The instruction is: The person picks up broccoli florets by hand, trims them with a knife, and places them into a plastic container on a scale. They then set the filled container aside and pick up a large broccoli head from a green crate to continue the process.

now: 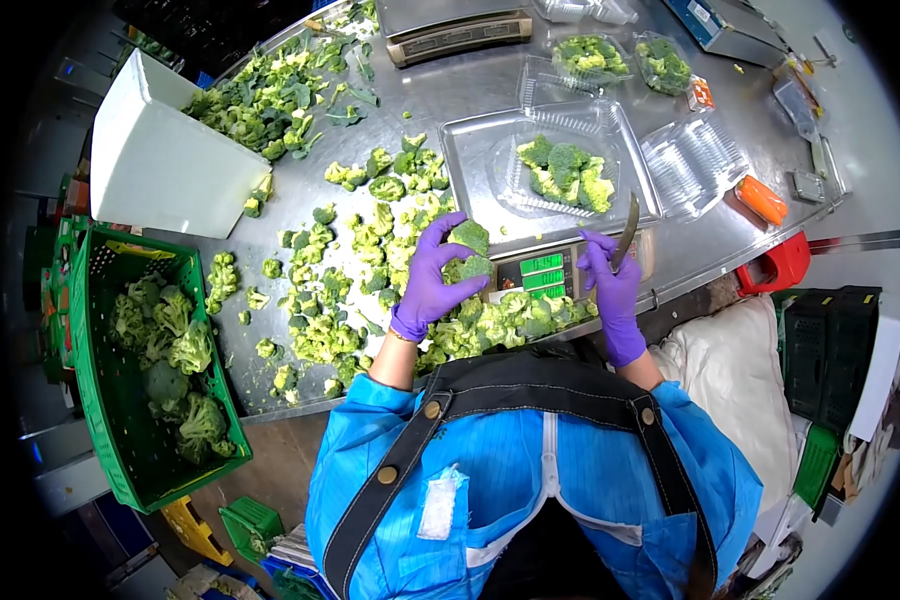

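Note:
My left hand [432,283], in a purple glove, curls its thumb and fingers around broccoli florets [469,237] just left of the scale display [542,272]. My right hand [613,290], gloved the same way, grips a knife [627,232] with its blade pointing up and away from me. Beyond both hands, a clear plastic container [513,188] holding several florets [567,172] sits on the metal scale platform [457,160]. Loose broccoli pieces [330,330] spread over the table beside and below my left hand.
A green crate [105,400] of broccoli heads stands at the left, near a tipped white bin [155,160]. Filled containers [590,60] lie at the back, with stacked clear containers [692,165] to the right. An orange object [762,200] rests by the table's right edge.

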`<state>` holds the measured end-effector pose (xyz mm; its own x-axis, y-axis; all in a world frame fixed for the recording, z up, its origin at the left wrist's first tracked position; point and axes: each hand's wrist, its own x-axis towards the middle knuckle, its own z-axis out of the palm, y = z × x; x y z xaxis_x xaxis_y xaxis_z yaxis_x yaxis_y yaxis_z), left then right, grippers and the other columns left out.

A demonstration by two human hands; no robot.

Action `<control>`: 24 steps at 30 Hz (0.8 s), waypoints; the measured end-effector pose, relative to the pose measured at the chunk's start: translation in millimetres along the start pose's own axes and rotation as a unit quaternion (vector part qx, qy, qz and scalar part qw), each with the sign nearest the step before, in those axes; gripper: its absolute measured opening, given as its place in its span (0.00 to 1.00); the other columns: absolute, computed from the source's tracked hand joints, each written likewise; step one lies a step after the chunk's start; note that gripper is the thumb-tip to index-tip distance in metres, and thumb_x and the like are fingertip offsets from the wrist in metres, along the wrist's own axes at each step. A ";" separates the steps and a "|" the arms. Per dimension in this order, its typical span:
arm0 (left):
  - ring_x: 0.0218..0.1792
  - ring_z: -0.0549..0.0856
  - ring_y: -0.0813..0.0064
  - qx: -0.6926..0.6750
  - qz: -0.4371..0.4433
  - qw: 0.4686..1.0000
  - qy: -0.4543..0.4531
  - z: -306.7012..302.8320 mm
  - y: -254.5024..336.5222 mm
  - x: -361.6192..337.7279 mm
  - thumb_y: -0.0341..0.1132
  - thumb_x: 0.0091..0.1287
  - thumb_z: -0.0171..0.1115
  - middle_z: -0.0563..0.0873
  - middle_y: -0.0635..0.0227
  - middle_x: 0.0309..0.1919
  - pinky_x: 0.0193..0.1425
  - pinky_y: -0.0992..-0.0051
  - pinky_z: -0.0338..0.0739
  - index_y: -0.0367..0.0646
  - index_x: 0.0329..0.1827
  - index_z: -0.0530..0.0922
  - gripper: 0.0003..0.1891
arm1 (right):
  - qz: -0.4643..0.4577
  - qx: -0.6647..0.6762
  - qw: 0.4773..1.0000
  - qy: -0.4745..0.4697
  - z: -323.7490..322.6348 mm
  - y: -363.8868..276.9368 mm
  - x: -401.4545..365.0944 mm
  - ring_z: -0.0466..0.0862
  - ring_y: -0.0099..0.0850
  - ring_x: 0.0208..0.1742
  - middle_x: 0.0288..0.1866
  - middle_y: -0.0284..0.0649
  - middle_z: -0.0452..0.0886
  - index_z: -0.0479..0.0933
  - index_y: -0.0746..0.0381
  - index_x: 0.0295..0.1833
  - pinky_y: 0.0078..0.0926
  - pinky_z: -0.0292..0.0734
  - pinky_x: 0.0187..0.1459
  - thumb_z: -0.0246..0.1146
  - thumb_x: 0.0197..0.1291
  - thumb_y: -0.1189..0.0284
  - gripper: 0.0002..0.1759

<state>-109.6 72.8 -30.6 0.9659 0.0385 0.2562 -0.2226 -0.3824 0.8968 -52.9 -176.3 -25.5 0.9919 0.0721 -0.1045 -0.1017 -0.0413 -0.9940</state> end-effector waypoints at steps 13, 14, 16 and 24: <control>0.63 0.65 0.59 0.032 -0.049 0.998 0.036 -11.7 -7.5 -18.9 0.34 0.42 0.71 0.67 0.56 0.60 0.65 0.65 0.58 0.41 0.34 0.79 0.15 | 0.004 -0.005 1.000 0.000 0.1 -2.1 -0.5 0.71 0.12 0.19 0.24 0.32 0.79 0.77 0.63 0.47 0.10 0.63 0.19 0.57 0.59 0.73 0.11; 0.63 0.65 0.59 0.043 -0.060 0.996 0.049 -13.5 -8.3 -21.9 0.34 0.43 0.72 0.67 0.57 0.60 0.65 0.65 0.58 0.41 0.34 0.79 0.15 | 0.003 -0.005 1.000 0.000 0.1 -1.6 -0.4 0.71 0.12 0.19 0.24 0.32 0.79 0.77 0.63 0.48 0.10 0.63 0.19 0.57 0.60 0.73 0.12; 0.63 0.65 0.59 0.040 -0.064 0.995 0.058 -15.7 -10.3 -26.7 0.34 0.43 0.72 0.68 0.58 0.60 0.65 0.65 0.58 0.41 0.34 0.79 0.15 | 0.003 -0.005 1.000 0.000 0.2 -0.7 -0.1 0.72 0.12 0.20 0.24 0.32 0.79 0.77 0.63 0.48 0.10 0.63 0.19 0.57 0.60 0.72 0.12; 0.61 0.66 0.59 -0.013 -0.029 0.999 0.009 -1.1 -9.7 -16.4 0.34 0.42 0.72 0.69 0.57 0.59 0.64 0.64 0.59 0.41 0.32 0.79 0.15 | 0.004 -0.003 1.000 0.000 3.5 -1.0 -1.2 0.72 0.12 0.19 0.25 0.32 0.79 0.77 0.63 0.48 0.09 0.64 0.19 0.57 0.60 0.73 0.12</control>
<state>-123.5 76.9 -43.1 0.9748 0.0765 0.2094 -0.1697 -0.3546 0.9195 -54.2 -172.8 -24.5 0.9910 0.0724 -0.1124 -0.1090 -0.0482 -0.9929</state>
